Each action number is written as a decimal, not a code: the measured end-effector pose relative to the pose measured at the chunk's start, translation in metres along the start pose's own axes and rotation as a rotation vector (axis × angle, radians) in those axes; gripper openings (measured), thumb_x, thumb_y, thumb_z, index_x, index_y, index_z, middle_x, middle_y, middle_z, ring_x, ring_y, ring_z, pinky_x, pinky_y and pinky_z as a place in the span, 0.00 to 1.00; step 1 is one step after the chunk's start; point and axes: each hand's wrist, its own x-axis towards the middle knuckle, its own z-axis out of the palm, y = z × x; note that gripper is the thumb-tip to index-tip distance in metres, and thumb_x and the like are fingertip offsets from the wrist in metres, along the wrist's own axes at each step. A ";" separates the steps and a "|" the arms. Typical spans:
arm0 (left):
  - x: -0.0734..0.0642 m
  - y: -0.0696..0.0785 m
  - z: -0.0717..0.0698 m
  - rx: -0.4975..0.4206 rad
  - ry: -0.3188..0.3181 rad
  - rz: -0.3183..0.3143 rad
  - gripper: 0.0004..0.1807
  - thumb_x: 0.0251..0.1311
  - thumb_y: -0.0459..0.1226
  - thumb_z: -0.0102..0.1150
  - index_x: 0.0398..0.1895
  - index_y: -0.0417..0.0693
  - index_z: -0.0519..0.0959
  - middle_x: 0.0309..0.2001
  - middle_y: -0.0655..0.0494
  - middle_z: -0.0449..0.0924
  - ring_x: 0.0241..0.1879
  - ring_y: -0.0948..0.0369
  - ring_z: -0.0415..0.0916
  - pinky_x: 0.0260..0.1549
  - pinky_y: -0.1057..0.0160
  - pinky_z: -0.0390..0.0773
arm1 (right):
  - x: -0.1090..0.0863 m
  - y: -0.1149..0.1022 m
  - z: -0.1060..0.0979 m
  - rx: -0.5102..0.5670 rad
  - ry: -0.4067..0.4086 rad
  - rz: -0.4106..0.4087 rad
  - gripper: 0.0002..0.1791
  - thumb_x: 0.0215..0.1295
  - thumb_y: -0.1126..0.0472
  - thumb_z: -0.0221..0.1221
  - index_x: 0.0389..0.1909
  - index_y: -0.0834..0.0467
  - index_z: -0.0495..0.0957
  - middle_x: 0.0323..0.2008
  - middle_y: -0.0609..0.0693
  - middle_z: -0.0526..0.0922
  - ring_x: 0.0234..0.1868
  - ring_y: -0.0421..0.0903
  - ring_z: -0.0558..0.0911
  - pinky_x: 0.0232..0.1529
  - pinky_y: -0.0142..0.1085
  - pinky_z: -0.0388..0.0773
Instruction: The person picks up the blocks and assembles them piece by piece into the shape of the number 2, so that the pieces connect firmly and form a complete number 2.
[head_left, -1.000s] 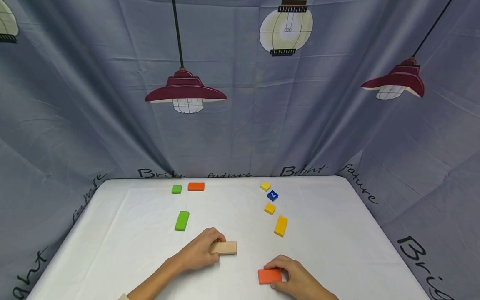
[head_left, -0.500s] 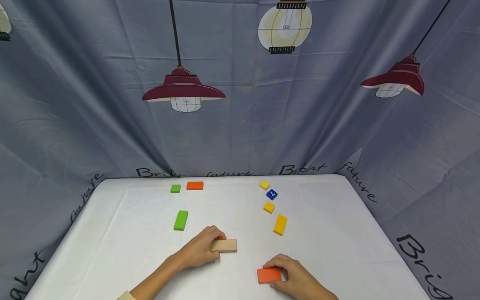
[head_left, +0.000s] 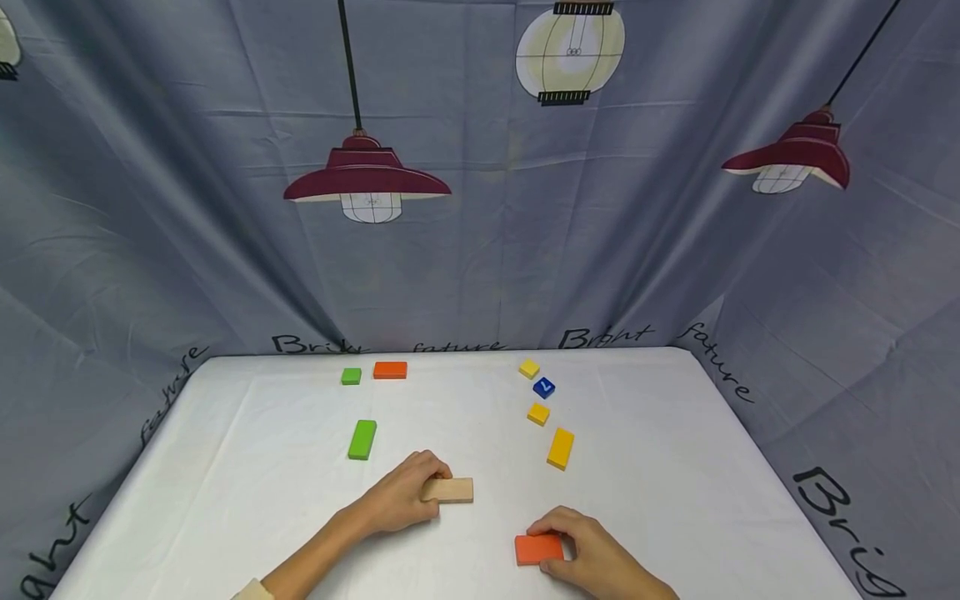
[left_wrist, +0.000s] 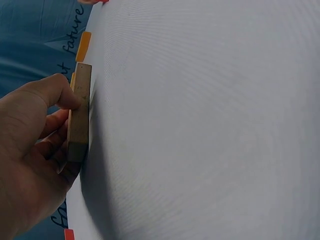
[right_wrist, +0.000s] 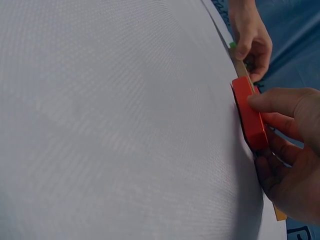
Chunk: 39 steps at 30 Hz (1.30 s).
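My left hand [head_left: 405, 495] pinches a plain wooden block [head_left: 454, 490] between thumb and fingers near the middle of the white table. The left wrist view shows the thumb pressed on the near long side of that wooden block [left_wrist: 80, 117], with its shadow on the cloth beside it. Lower and to the right, my right hand [head_left: 588, 550] grips an orange-red block [head_left: 537, 550] by its right end. In the right wrist view the thumb lies on the side of the red block [right_wrist: 249, 117], and the other fingers curl behind it.
On the left lie a long green block [head_left: 362, 440], a small green block [head_left: 351, 377] and an orange block [head_left: 391, 370]. Right of centre are a long yellow block [head_left: 560, 448], small yellow blocks [head_left: 537, 414] and a blue cube [head_left: 543, 387]. A grey curtain [head_left: 480, 250] hangs behind the table.
The head view has shifted very slightly, moving everything a few pixels. Both hands keep their hold on the same blocks in the same places.
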 end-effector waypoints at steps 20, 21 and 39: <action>0.000 0.001 -0.001 0.016 0.014 0.010 0.18 0.50 0.32 0.61 0.48 0.49 0.78 0.45 0.64 0.73 0.43 0.65 0.66 0.44 0.63 0.73 | 0.019 -0.007 -0.002 -0.084 0.093 -0.094 0.18 0.59 0.60 0.71 0.50 0.47 0.82 0.45 0.34 0.79 0.46 0.36 0.77 0.53 0.35 0.77; 0.000 0.001 -0.001 0.015 0.014 0.010 0.18 0.50 0.32 0.61 0.48 0.48 0.78 0.45 0.64 0.73 0.43 0.65 0.66 0.44 0.63 0.73 | 0.020 -0.007 -0.002 -0.094 0.102 -0.113 0.18 0.59 0.60 0.71 0.50 0.48 0.82 0.45 0.34 0.79 0.46 0.36 0.77 0.53 0.35 0.77; 0.000 0.002 -0.003 0.007 0.004 -0.005 0.18 0.51 0.31 0.62 0.48 0.48 0.79 0.46 0.64 0.73 0.44 0.65 0.67 0.45 0.63 0.74 | 0.058 -0.017 0.003 -0.182 0.205 -0.129 0.17 0.59 0.68 0.68 0.50 0.55 0.82 0.46 0.40 0.80 0.47 0.39 0.78 0.52 0.37 0.78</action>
